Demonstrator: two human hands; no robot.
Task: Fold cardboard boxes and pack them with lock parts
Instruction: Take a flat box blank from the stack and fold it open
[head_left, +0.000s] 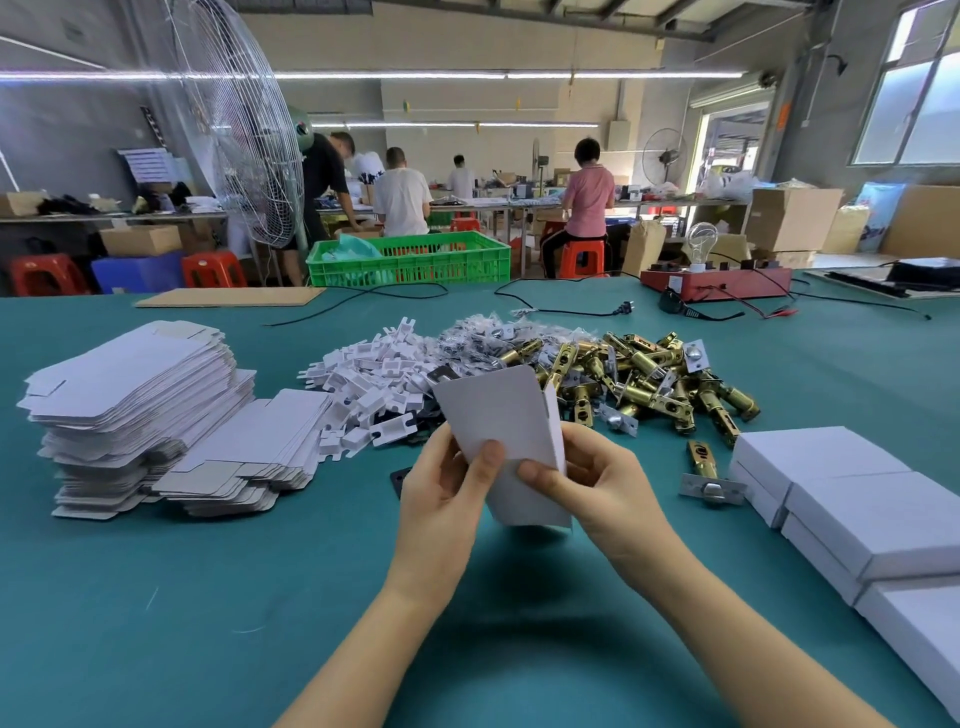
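Observation:
A white cardboard box blank (506, 415), partly folded, stands tilted above the teal table (208, 597) in the middle of the view. My left hand (447, 493) grips its lower left side, thumb on the front face. My right hand (597, 483) grips its lower right side, thumb pressed on the front too. Behind the box lies a heap of brass lock latches (649, 379), one more latch (704, 467) lies alone to the right, and white plastic pieces (369, 384) are piled left of the heap.
Stacks of flat white box blanks (140, 410) stand at the left. Folded white boxes (852, 499) are stacked at the right edge. Small bagged parts (472, 338), black cables, a red test box with a bulb (717, 280) and a green crate (410, 260) lie farther back.

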